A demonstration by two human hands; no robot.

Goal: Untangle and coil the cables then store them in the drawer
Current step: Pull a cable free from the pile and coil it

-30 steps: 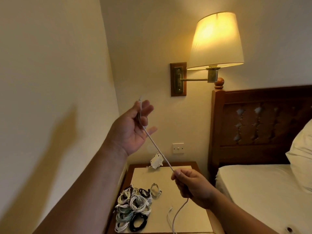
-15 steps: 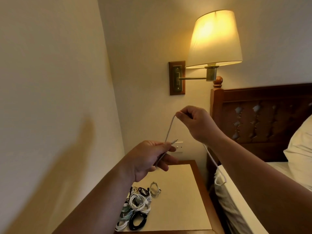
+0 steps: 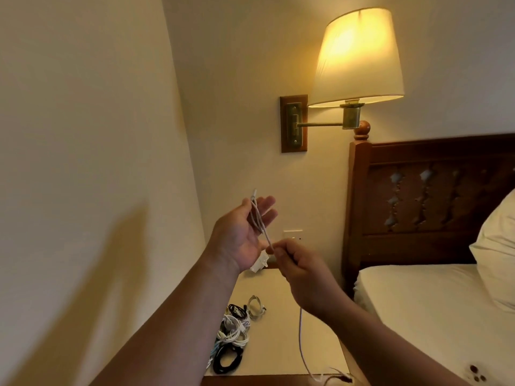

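Left hand (image 3: 239, 235) pins white cable (image 3: 260, 222) under thumb | right hand (image 3: 303, 277) pinches it, dropped below left

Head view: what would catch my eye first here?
The lit lamp glows at upper right. Mid-frame, the left hand holds a white cable looped over its palm while the right hand pinches it just below. Beneath, coiled cables lie on the nightstand.

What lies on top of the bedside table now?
Coiled cables lie at the left of its pale mat. A white plug at the back is half covered by the left hand, which holds a cable with the right hand.
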